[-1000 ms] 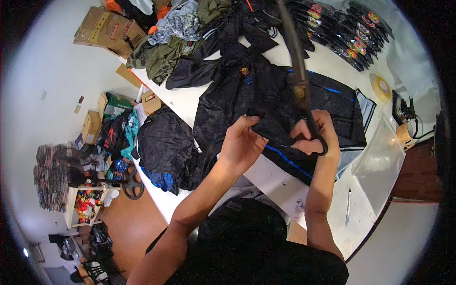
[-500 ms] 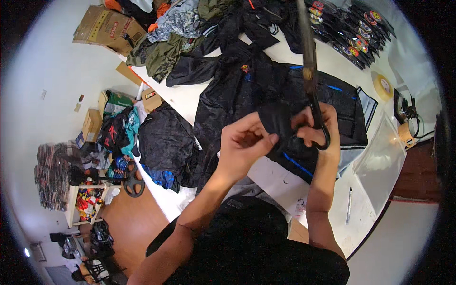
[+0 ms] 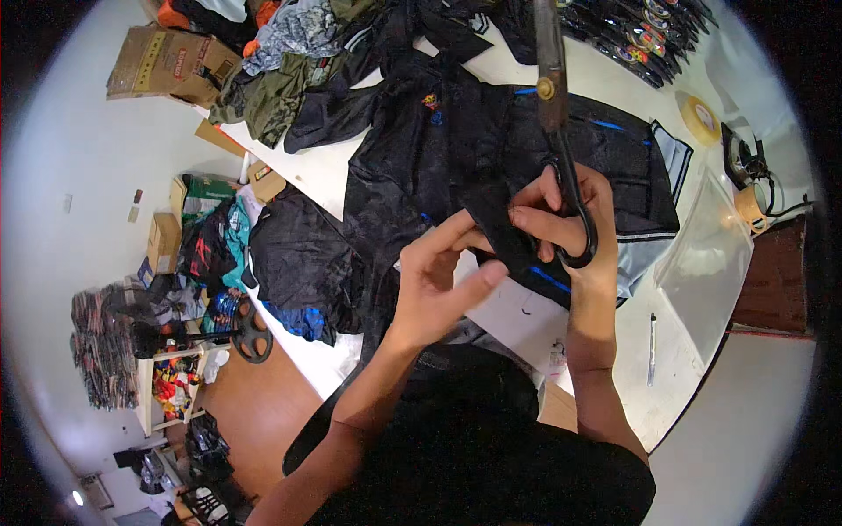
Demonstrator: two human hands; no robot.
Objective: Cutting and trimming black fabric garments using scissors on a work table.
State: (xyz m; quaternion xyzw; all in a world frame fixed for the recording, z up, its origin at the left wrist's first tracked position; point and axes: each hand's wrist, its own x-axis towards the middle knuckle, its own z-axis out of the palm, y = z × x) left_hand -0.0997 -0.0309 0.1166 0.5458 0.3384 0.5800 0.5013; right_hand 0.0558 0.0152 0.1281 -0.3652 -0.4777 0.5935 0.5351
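Note:
A black garment (image 3: 399, 175) with blue trim and a small coloured emblem lies spread in front of me. My right hand (image 3: 592, 215) has a large pair of dark metal scissors (image 3: 550, 88) hooked on it by the handle loop, the blades pointing away from me. Its thumb and fingers also pinch a raised fold of black cloth (image 3: 491, 215). To the left of that fold is my left hand (image 3: 430, 285), its thumb slightly blurred and apart from the fingers. Those fingertips reach the cloth's edge and are partly hidden by it.
Another dark garment (image 3: 303, 250) lies at left on the white table (image 3: 614, 377). Beyond are piled clothes (image 3: 294, 44), a cardboard box (image 3: 171, 70) and packaged items (image 3: 640, 39). At right are a tape roll (image 3: 702, 120), an iron (image 3: 744, 162), clear plastic (image 3: 702, 272) and a pen (image 3: 652, 351).
The left thumb has moved down, away from the cloth fold. The right hand and scissors have shifted slightly left in the picture, and the whole view has tilted a little.

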